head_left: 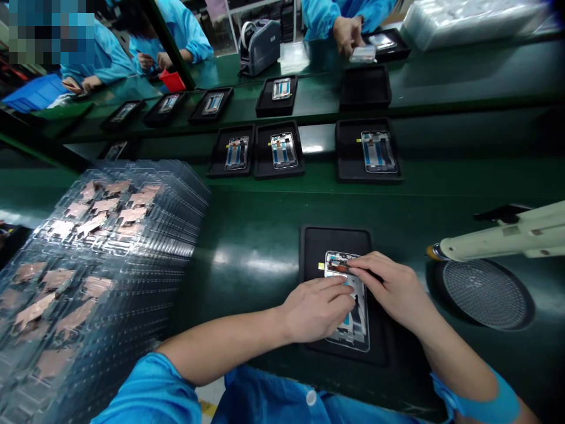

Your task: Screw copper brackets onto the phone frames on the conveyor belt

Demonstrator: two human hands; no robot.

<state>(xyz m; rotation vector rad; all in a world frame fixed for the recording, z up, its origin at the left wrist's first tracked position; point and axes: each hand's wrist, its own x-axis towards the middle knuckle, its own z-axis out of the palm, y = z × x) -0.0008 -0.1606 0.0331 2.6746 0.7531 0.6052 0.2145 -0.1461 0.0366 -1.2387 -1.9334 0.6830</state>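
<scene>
A phone frame [361, 335], with its inner side up, lies in a black tray [318, 237] in front of me. At its upper end sits a small dark, copper-coloured circuit board [339, 267]. My right hand [395, 285] comes in from the right, thumb and forefinger pinched at this board's right edge. My left hand [318, 309] reaches across the phone frame from the left, its fingers bent together and pressed on the frame just below the board. The left fingertips are partly hidden. A yellow tab [321, 266] sticks out at the phone frame's left side.
Stacked clear plastic trays [185, 194] with copper-coloured boards stand at left. A pale tool arm [507, 232] and a round mesh disc [488, 294] are at right. Black trays [346, 168] with phone frames line the back, near a tape dispenser [260, 47]. Co-workers' hands [348, 35] work beyond.
</scene>
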